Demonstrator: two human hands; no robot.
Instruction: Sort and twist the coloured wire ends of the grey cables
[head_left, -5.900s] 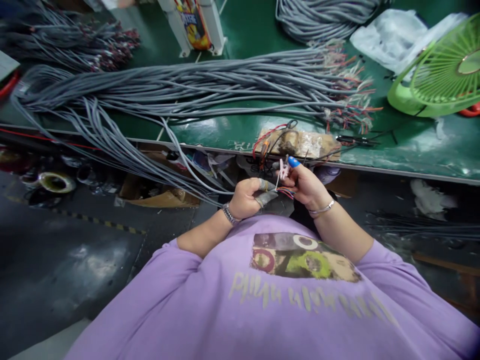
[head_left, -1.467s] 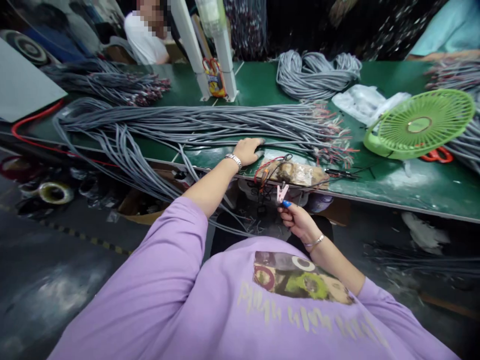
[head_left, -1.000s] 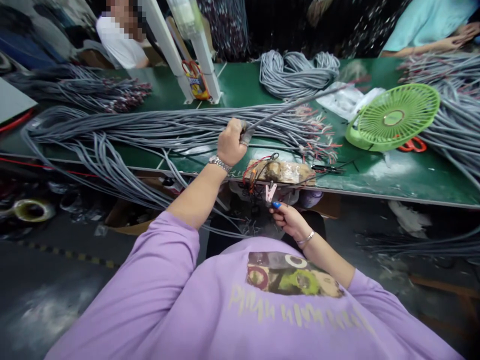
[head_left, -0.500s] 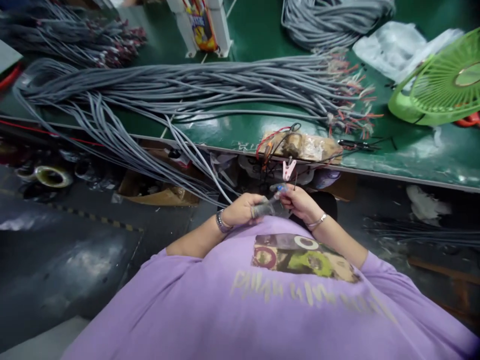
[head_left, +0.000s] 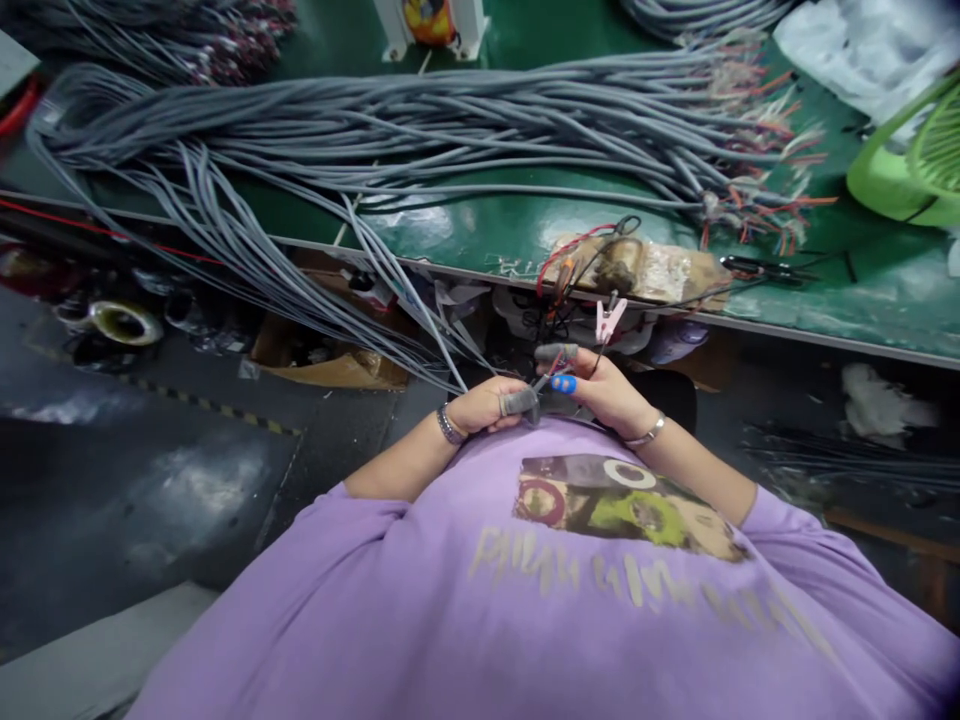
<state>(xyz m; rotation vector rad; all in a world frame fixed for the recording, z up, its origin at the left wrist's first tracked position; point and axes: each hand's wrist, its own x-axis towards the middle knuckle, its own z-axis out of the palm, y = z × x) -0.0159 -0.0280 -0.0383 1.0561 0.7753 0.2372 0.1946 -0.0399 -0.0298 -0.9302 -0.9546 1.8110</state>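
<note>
Both hands meet close to my chest, below the bench edge. My left hand (head_left: 489,404), with grey tape on its fingertips, is closed round the end of a grey cable (head_left: 420,322) that runs down from the bench. My right hand (head_left: 606,388), with a blue cover on one finger, pinches the thin coloured wires (head_left: 553,366) at that cable's end. A pink clip (head_left: 608,320) on a lead hangs just above my right hand. A long bundle of grey cables (head_left: 390,130) lies across the green bench (head_left: 480,225), its stripped coloured ends (head_left: 757,160) to the right.
A taped brown block with red and black leads (head_left: 630,268) sits at the bench edge above my hands. A green fan (head_left: 911,160) stands at the right. A white post base (head_left: 431,20) is at the back. Tape rolls (head_left: 124,322) and cardboard lie under the bench at left.
My left hand reached onto the bench, pulled one grey cable from the bundle and brought it down to my chest. My right hand let go of the pink clip and now pinches the cable's wires.
</note>
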